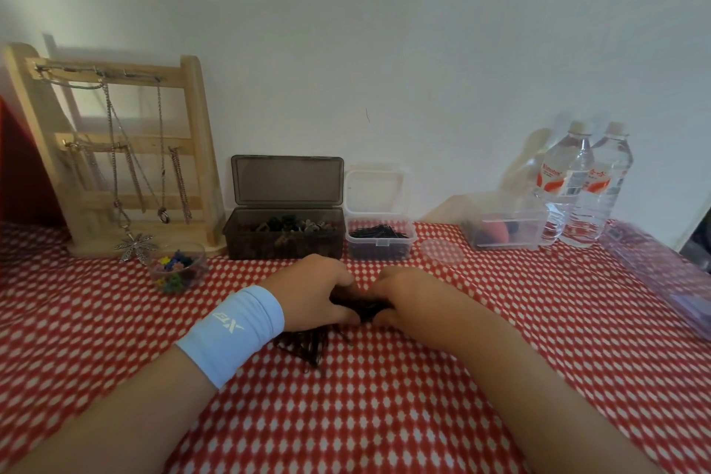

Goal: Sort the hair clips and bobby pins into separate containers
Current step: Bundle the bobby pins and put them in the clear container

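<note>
A dark pile of bobby pins [307,344] lies on the red patterned cloth [384,416] at the centre. My left hand [311,291] and my right hand [404,292] meet over the pile's far part, both with fingers curled round a dark bunch of pins [361,306] between them. Behind them stands a smoky grey box [284,239], lid up, with dark hair clips inside. Right of it a small clear box [381,240], lid up, holds black bobby pins.
A wooden jewellery stand [115,150] with chains is at the back left, a clear cup of coloured clips [177,269] before it. A round clear lid [442,252], a clear organiser [504,229], two water bottles [584,185] and a plastic bag [661,273] are at the right.
</note>
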Demonstrator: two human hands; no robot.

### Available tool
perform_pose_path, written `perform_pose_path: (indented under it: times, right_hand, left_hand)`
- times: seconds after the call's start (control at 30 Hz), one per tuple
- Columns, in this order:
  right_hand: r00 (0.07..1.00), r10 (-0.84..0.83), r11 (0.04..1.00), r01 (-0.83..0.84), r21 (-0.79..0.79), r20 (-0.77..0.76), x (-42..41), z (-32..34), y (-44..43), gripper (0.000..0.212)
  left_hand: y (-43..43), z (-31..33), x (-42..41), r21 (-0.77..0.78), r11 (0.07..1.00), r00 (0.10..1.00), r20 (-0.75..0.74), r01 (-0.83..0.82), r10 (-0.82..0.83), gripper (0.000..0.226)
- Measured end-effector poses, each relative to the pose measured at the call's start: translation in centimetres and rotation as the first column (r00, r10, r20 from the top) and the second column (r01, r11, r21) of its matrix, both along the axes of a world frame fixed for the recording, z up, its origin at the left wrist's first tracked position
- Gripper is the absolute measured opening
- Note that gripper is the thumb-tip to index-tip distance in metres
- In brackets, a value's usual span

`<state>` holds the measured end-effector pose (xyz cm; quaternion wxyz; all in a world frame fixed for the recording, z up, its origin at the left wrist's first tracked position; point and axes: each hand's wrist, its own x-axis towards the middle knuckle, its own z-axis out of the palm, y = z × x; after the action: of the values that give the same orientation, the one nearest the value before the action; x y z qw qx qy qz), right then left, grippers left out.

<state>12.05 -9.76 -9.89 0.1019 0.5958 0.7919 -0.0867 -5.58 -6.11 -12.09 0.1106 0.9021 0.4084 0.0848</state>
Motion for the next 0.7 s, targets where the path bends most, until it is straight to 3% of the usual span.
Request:
perform_pose_path:
  times: [0.13, 0.27, 0.37, 0.53, 0.7]
  right_hand:
    - [0.997, -0.033, 0.998, 0.037, -0.053, 0.070, -0.3, -2.0, 1.4, 0.046]
    - [0.996, 0.037, 0.981, -0.020, 0.191, -0.084, 0.5, -2.4, 0.3, 0.024]
    - [0.996, -0.041, 0.987, 0.054, 0.153, -0.085, 1.1, -1.6, 0.2, 0.033]
    - [0.949, -0.061, 0.977, 0.120, 0.174, -0.310, 3.7, -0.6, -0.8, 0.019]
    - [0.901, -0.063, 0.988, 0.118, 0.102, -0.428, 4.4, -0.6, -0.9, 0.015]
  left_hand:
    - [-0.2, 0.2, 0.0, -0.040, 0.999, 0.999, 0.053, -0.007, 0.010, 0.037]
    - [-0.2, 0.8, -0.7, -0.095, 0.995, 0.999, 0.035, -0.001, 0.005, 0.040]
    - [-0.1, 1.1, -0.9, -0.106, 0.994, 1.000, 0.010, -0.018, 0.019, 0.038]
    - [0.4, 1.0, -1.3, -0.100, 0.992, 0.997, -0.014, -0.076, 0.075, 0.019]
    - [0.7, 1.1, -1.5, -0.081, 0.990, 0.992, -0.054, -0.114, 0.110, 0.022]
